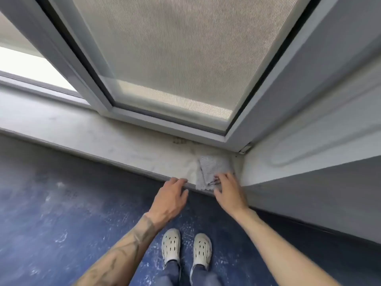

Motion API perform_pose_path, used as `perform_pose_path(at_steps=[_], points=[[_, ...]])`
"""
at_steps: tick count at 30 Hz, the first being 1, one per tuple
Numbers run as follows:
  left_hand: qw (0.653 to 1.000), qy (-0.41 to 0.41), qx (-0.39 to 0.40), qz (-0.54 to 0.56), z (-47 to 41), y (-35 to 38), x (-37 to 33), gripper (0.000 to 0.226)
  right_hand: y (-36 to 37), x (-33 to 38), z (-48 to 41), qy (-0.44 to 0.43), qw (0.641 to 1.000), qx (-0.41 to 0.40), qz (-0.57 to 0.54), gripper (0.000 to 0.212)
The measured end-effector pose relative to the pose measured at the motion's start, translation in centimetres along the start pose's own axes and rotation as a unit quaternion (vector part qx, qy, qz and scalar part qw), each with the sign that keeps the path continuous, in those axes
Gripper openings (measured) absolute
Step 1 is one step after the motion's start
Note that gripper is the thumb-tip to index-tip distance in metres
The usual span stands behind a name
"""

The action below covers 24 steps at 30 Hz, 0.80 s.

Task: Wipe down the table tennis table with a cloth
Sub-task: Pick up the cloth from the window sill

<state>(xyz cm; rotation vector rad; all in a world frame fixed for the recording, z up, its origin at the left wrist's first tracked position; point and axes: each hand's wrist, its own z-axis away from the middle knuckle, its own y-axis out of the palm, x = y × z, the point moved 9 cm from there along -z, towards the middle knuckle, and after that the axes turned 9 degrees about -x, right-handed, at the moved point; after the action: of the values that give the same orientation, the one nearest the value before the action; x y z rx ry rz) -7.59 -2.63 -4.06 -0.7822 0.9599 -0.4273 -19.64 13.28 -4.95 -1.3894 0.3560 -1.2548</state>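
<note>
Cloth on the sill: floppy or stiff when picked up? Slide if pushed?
Probably floppy: the cloth lies folded, its edge drooping over the sill lip. Likely light, since it looks thin. Pushed by the right hand touching it, it may bunch rather than slide.

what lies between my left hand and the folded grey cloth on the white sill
Only bare white sill separates left hand from grey cloth, head view.

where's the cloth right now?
Head view, right of centre: the cloth lies on the window sill in its right-hand corner, the right hand touching its near edge, the left hand on the sill's edge just left of it.
</note>
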Motion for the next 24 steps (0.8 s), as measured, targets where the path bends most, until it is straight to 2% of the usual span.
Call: perform_pose_path(at_steps=[6,11,16,19,24], points=[[0.999,-0.003,-0.018,0.041,-2.1,0.4,0.8,0.043,0.6,0.0,-2.1,-0.066,0.995,-0.043,0.056,0.040],[0.999,-0.020,-0.011,0.043,-2.3,0.6,2.3,0.043,-0.4,0.1,-2.9,-0.086,0.990,-0.093,0.065,0.026],[0.998,-0.034,-0.014,0.051,-1.0,-0.9,2.4,0.042,-2.5,2.4,-2.7,-0.080,0.985,-0.110,0.104,0.009],[0.997,-0.043,-0.017,0.065,0.7,-3.3,1.8,0.042,-4.9,5.5,-1.5,-0.071,0.991,-0.092,0.069,0.005],[0.991,-0.078,-0.058,0.094,5.1,-9.0,1.3,0.041,-8.0,11.1,1.7,0.004,0.997,-0.021,-0.068,0.020]])
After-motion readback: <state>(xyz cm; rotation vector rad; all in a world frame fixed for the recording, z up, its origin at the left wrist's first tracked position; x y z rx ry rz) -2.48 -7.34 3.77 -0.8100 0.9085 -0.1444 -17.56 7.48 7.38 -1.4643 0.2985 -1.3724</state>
